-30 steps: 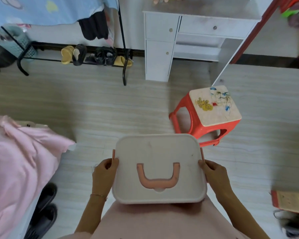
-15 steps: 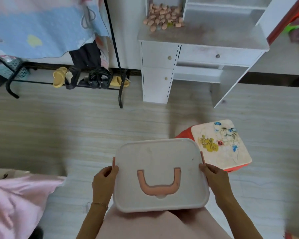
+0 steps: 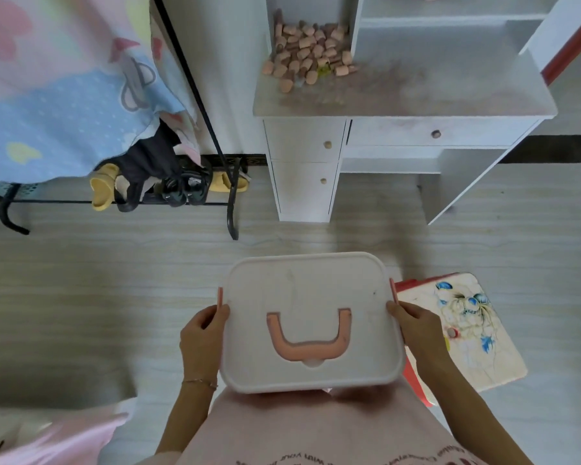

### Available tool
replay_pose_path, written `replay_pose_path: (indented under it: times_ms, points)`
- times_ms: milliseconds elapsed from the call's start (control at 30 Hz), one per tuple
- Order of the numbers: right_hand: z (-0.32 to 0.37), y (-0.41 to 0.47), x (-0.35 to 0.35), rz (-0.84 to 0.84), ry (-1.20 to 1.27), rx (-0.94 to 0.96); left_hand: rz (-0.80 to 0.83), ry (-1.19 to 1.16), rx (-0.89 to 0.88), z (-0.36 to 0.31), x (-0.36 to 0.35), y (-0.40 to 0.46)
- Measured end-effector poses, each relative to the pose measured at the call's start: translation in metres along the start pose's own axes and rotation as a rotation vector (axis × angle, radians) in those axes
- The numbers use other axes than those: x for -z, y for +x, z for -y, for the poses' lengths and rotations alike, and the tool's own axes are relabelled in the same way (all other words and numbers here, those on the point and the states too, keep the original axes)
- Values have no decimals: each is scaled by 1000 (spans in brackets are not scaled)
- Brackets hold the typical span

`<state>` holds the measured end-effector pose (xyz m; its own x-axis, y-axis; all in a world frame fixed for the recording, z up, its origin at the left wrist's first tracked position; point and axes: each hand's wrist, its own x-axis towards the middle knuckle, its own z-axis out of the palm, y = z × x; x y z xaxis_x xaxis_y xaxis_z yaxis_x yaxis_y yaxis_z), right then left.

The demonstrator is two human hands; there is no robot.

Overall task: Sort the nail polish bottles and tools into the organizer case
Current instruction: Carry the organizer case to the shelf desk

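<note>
The organizer case (image 3: 311,290) is a white box with its lid closed and a pink U-shaped handle (image 3: 309,337) lying flat on top. I carry it level in front of my body. My left hand (image 3: 202,337) grips its left side by the pink latch, and my right hand (image 3: 416,330) grips its right side. A pile of several small pink and brown nail polish bottles (image 3: 307,50) lies on the left of the white desk top (image 3: 416,92) ahead. No tools can be made out.
A red stool with a flowered top (image 3: 463,333) stands just right of the case. A black rack with shoes (image 3: 168,193) and a hanging blue blanket (image 3: 57,105) are at the left. Pink fabric (image 3: 47,441) lies at lower left. Drawers (image 3: 304,169) sit under the desk.
The view has advanced toward the desk with the case held in both hands. The desk top and the pile of bottles have come into view, and the stool has slid to my right.
</note>
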<state>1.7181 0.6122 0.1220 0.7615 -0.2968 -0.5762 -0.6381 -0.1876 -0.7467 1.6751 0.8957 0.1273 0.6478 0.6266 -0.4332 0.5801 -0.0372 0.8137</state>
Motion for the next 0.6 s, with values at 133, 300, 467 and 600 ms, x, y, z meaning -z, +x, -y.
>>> replay_pose_path:
  times_ms: [133,300,467,600]
  points:
    - [25,36,-13,-110,57,-34,100,-10,-6,-35,-32,56]
    - [69,73,-31,-255,73,-45,267,57,-49,-93,-70,131]
    - [108,100,-44,-286,117,-19,344,141,-149,-143,-103,186]
    - [129,119,-41,-353,171,-63,402,188,-232,-178,-136,211]
